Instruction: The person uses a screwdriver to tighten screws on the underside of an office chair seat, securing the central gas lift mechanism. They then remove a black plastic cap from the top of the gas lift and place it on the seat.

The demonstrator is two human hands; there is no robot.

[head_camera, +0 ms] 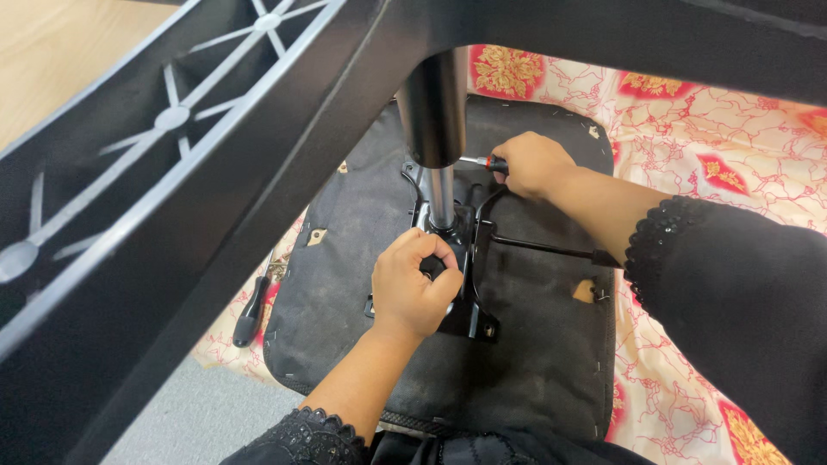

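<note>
On my feed, both forearms are bare from wrist to mid-arm. Nearest the chair column [433,129], the left hand [412,288] and right hand [531,164] wear no gloves. Black sleeves end in scalloped, sequinned cuffs.

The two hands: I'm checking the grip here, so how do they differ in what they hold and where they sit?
The right hand grips a red-and-black screwdriver near the far side of the metal plate; the left hand closes over a black knob on its near side. Both work on the upturned chair seat.
</note>
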